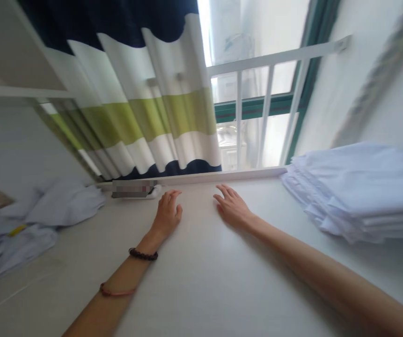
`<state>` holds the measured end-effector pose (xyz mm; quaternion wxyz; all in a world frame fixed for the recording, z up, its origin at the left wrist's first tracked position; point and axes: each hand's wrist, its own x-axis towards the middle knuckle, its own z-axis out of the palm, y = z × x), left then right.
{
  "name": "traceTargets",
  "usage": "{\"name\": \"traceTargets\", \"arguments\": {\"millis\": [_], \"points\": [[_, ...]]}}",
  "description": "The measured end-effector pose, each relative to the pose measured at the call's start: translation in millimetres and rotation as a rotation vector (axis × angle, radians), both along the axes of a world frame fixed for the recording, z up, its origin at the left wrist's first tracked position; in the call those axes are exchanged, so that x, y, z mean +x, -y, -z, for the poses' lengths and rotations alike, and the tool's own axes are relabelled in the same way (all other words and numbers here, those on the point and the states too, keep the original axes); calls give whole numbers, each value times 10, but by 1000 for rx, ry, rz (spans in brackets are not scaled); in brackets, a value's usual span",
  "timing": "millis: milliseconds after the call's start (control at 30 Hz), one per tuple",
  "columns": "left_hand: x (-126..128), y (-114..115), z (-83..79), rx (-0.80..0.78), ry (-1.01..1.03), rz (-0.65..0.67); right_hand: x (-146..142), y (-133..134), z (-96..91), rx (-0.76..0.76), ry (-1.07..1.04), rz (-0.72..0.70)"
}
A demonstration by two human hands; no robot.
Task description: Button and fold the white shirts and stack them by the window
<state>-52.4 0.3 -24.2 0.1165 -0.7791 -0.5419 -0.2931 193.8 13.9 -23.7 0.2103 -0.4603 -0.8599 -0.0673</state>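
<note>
My left hand (168, 213) lies palm down on the white table (201, 281), fingers stretched toward the far edge, holding nothing. Two bracelets sit on that wrist and forearm. My right hand (232, 206) also rests flat on the table a short way to the right, fingers spread and empty. Both hands are near the table's far edge, below the window. A stack of folded white cloth (359, 192) is to the right of my right hand. A heap of crumpled pale cloth (36, 220) lies to the left of my left hand.
A small white object (134, 188) lies at the table's far edge by my left hand. Behind it hangs a striped curtain (145, 103) in navy, white and green. A window with white bars (264, 107) is beyond. A white wall (373, 75) stands on the right.
</note>
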Motion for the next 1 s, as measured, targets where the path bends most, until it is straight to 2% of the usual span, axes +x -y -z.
{"name": "traceTargets", "arguments": {"millis": [67, 133, 267, 367, 467, 567, 667, 767, 900, 1000], "points": [[-575, 182, -62, 62, -45, -207, -335, 5, 116, -46, -61, -24], [-1142, 363, -125, 84, -85, -431, -553, 23, 174, -70, -93, -50], [-2084, 683, -165, 119, -63, -878, -695, 51, 203, -109, -98, -110], [-2481, 775, -159, 19, -84, -979, -687, 56, 225, -103, -124, -113], [-2606, 728, -204, -137, -122, -953, -682, 55, 246, -90, -128, -113], [-2513, 669, -296, -193, -136, -924, -687, 53, 249, -88, -134, -120], [-2209, 701, -375, -224, -179, -813, -684, 51, 247, -92, -150, -123], [-1710, 819, -402, -274, -200, -635, -671, 58, 253, -114, -155, -123], [-920, 1034, -407, -345, -168, -435, -660, 103, 234, -185, -238, -163], [-372, 1178, -466, -395, -136, -211, -651, 162, 111, -363, -413, -227]]}}
